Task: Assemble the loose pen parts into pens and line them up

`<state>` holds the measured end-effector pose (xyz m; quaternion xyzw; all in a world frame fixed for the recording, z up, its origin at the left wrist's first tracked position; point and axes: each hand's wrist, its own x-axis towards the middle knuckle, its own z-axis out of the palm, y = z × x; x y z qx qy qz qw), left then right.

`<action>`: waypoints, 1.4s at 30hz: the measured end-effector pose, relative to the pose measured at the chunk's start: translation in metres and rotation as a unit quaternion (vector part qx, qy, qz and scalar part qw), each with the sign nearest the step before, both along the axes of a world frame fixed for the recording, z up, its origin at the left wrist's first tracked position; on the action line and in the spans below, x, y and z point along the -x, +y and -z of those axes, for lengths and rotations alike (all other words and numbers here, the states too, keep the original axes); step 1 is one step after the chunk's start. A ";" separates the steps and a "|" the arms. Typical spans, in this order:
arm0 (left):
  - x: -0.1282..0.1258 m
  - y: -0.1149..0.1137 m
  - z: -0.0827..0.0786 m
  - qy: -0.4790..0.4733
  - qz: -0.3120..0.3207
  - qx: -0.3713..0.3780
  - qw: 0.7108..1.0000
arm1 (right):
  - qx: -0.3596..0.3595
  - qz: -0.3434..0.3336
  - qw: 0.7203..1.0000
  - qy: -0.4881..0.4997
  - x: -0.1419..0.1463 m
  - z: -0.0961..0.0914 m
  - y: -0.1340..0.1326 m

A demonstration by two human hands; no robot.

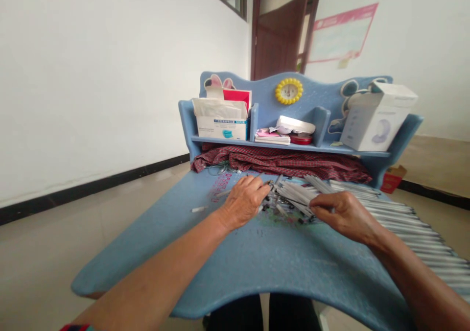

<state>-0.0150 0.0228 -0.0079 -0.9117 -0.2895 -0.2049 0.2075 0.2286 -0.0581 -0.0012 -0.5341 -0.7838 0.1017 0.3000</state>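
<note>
My left hand (246, 201) is closed, its fingers curled down at the left side of a pile on the blue desk (235, 262). What it grips is hidden under the fingers. With thumb and forefinger together, my right hand (343, 214) pinches the near end of a clear plastic tube among a bunch of thin tubes (295, 193). Small black parts (288, 206) and short clear pieces lie scattered between the hands. A short whitish piece (199, 209) lies apart, left of my left hand.
Many thin tubes with dark ends (407, 223) lie in a row along the desk's right side. Behind the pile is a bunched red checked cloth (282, 160), under a shelf holding a mask box (222, 127), a white carton (378, 118) and papers. A yellow clock (289, 91) sits above.
</note>
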 end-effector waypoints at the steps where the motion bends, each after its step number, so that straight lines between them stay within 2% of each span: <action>1: -0.001 -0.002 0.000 0.008 0.003 0.003 1.000 | -0.008 0.002 1.000 -0.011 0.000 -0.002 -0.001; 4: -0.006 -0.007 -0.002 0.020 0.027 0.022 0.999 | -0.037 0.000 0.998 -0.045 0.000 -0.006 -0.002; 8: -0.014 -0.015 -0.002 -0.009 0.101 0.095 0.990 | -0.082 -0.024 0.994 -0.066 0.004 -0.005 -0.002; 12: -0.020 -0.023 -0.001 -0.066 0.144 0.161 0.974 | -0.143 -0.028 0.989 -0.029 0.013 0.001 -0.002; 14: -0.022 -0.025 -0.002 -0.108 0.160 0.208 0.959 | -0.141 -0.017 0.990 0.008 0.016 0.002 -0.004; 17: -0.023 -0.025 -0.005 -0.202 0.159 0.306 0.917 | -0.115 0.013 0.992 0.051 0.012 -0.003 -0.005; 19: -0.023 -0.024 -0.007 -0.266 0.145 0.379 0.874 | -0.086 0.034 0.995 0.028 0.004 -0.006 -0.003; 22: -0.023 -0.022 -0.009 -0.340 0.125 0.467 0.807 | 0.001 0.048 0.994 -0.100 -0.010 -0.006 0.003; 25: -0.023 -0.022 -0.010 -0.391 0.126 0.508 0.757 | 0.079 0.058 0.964 -0.246 -0.017 0.000 0.011; 27: -0.023 -0.022 -0.011 -0.410 0.131 0.517 0.740 | 0.099 0.075 0.941 -0.315 -0.016 0.004 0.013; 32: -0.023 -0.022 -0.010 -0.424 0.140 0.510 0.735 | 0.108 0.108 0.905 -0.398 -0.003 0.006 0.009; 42: -0.023 -0.020 -0.005 -0.389 0.132 0.529 0.742 | 0.084 0.055 0.903 -0.418 0.001 0.009 0.010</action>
